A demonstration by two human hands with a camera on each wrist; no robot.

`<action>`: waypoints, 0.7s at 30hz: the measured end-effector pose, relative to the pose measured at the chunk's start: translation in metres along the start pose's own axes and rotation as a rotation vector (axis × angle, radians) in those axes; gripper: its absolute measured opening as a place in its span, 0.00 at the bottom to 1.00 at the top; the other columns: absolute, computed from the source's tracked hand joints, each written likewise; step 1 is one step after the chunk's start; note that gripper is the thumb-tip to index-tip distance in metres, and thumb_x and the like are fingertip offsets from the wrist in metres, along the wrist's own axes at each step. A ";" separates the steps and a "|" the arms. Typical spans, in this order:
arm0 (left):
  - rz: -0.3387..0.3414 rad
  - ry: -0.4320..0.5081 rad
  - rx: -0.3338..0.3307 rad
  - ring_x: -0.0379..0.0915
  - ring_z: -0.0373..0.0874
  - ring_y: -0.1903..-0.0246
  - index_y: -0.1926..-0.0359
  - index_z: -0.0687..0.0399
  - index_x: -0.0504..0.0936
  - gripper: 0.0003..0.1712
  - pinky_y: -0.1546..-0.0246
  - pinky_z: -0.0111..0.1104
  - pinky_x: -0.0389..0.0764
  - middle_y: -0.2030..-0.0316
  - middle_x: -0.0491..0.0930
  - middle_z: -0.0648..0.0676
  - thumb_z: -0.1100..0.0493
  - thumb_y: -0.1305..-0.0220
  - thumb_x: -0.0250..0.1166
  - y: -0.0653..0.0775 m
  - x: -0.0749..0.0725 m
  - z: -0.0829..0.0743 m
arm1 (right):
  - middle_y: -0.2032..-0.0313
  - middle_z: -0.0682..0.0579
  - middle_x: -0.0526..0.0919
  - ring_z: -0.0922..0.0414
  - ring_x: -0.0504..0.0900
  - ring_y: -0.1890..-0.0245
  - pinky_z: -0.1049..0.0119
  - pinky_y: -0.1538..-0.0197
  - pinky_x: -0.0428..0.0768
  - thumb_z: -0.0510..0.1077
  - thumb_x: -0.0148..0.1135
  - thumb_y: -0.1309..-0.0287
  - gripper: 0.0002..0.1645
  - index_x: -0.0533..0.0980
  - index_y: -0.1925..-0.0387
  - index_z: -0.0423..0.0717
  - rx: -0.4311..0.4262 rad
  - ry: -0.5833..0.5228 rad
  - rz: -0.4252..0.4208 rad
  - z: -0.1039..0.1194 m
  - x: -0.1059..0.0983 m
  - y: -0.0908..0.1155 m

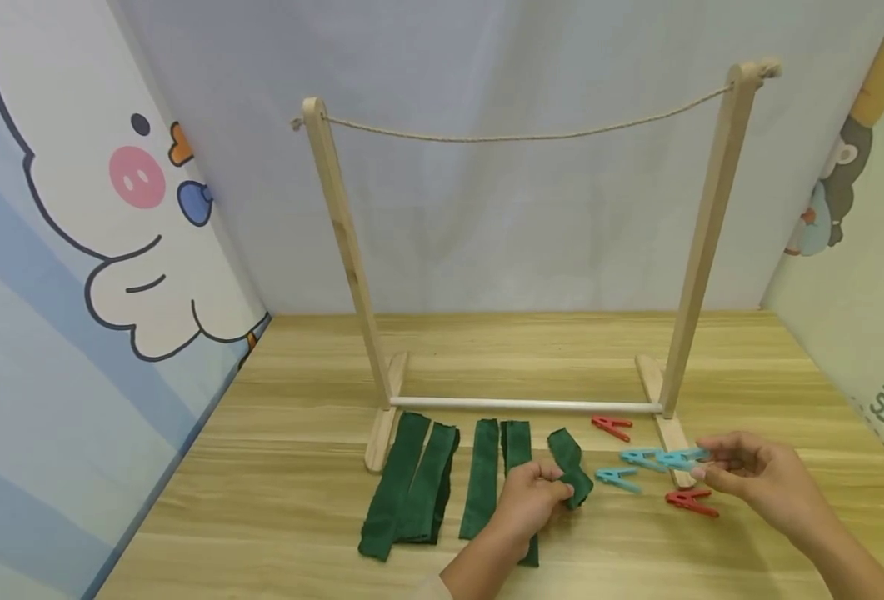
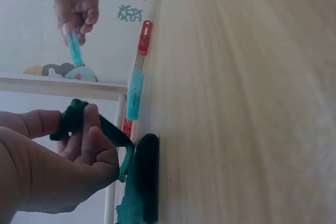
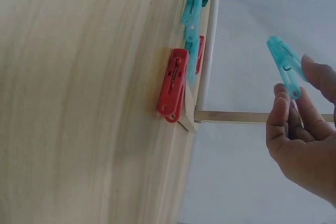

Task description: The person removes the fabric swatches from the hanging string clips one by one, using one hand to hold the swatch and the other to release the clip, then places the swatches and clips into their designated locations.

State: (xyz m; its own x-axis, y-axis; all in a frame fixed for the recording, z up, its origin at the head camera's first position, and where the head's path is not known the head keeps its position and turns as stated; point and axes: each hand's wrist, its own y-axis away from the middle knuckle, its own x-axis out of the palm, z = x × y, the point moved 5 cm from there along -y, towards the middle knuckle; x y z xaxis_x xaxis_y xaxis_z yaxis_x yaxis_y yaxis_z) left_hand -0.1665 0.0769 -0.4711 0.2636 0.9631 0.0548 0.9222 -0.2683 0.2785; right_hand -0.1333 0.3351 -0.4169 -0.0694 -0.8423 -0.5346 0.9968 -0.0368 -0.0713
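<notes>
My left hand (image 1: 526, 504) pinches one end of a green cloth strip (image 1: 566, 450), whose rest hangs away from the fingers in the left wrist view (image 2: 116, 132). Between thumb and fingers, my right hand (image 1: 767, 483) holds a light blue clothespin (image 3: 283, 65), lifted above the table. Two more blue clothespins (image 1: 617, 478) and two red ones, one nearer (image 1: 692, 502) and one farther back (image 1: 612, 427), lie between the hands. Several green strips (image 1: 479, 492) lie flat to the left, one partly hidden under the left hand.
Behind the hands stands a wooden frame with a left post (image 1: 347, 250), a right post (image 1: 707, 242) and a sagging rope (image 1: 479, 138) tied between their tops. A white rod (image 1: 524, 406) joins the feet. Cartoon-printed panels (image 1: 67, 208) flank the wooden table (image 1: 262, 500).
</notes>
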 end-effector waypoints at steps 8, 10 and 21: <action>0.035 -0.174 0.108 0.68 0.37 0.80 0.69 0.63 0.81 0.04 0.81 0.28 0.71 0.78 0.74 0.48 0.70 0.49 0.67 0.003 -0.014 -0.003 | 0.67 0.47 0.81 0.56 0.80 0.69 0.66 0.65 0.78 0.41 0.65 0.45 0.23 0.73 0.52 0.28 0.087 -0.034 0.136 -0.013 0.012 0.001; 0.018 -0.199 0.145 0.68 0.37 0.78 0.69 0.63 0.82 0.05 0.80 0.28 0.71 0.78 0.74 0.48 0.70 0.50 0.67 0.001 -0.020 -0.006 | 0.66 0.47 0.80 0.57 0.78 0.68 0.65 0.65 0.78 0.42 0.65 0.45 0.23 0.73 0.52 0.29 0.092 -0.031 0.166 -0.015 0.014 0.001; -0.027 -0.178 0.155 0.72 0.38 0.74 0.67 0.60 0.83 0.08 0.75 0.29 0.74 0.76 0.76 0.48 0.67 0.51 0.71 -0.005 -0.035 -0.010 | 0.65 0.46 0.79 0.58 0.77 0.68 0.67 0.65 0.78 0.41 0.67 0.48 0.25 0.73 0.55 0.25 0.082 -0.049 0.269 -0.023 0.026 0.006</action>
State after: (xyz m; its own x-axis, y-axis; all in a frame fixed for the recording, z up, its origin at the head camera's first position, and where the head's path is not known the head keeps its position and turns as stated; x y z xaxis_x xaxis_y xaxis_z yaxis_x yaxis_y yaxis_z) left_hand -0.1831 0.0449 -0.4651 0.2709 0.9546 -0.1242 0.9585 -0.2555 0.1266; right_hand -0.1300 0.3257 -0.4509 0.1980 -0.8525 -0.4837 0.9792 0.1495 0.1374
